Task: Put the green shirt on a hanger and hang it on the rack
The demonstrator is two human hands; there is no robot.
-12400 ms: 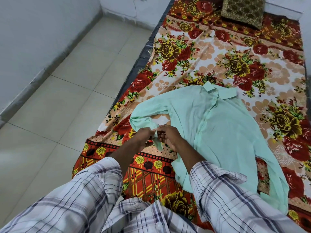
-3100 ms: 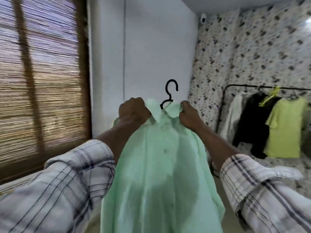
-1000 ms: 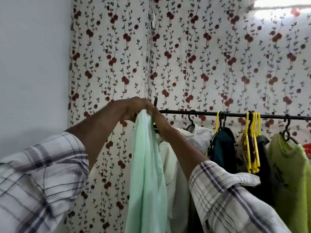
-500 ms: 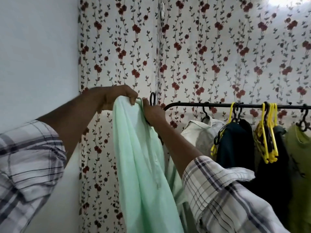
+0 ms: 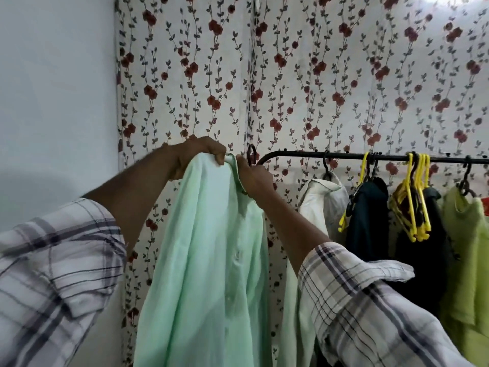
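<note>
Beside curved black rail [image 5: 344,156], hands grip soft, perhaps cotton, green shirt [image 5: 211,260].

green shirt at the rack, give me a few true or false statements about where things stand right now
1. Both hands grip the green shirt near its collar. True: left hand, right hand.
2. The black hanger hook already sits over the rack bar. False: it is left of the bar's curved end, not over it.
3. Empty yellow hangers hang on the bar. True.
4. The nearest hung garment is black. False: a white shirt is nearest.
5. The wall behind the rack is plain. False: floral wallpaper.
</note>
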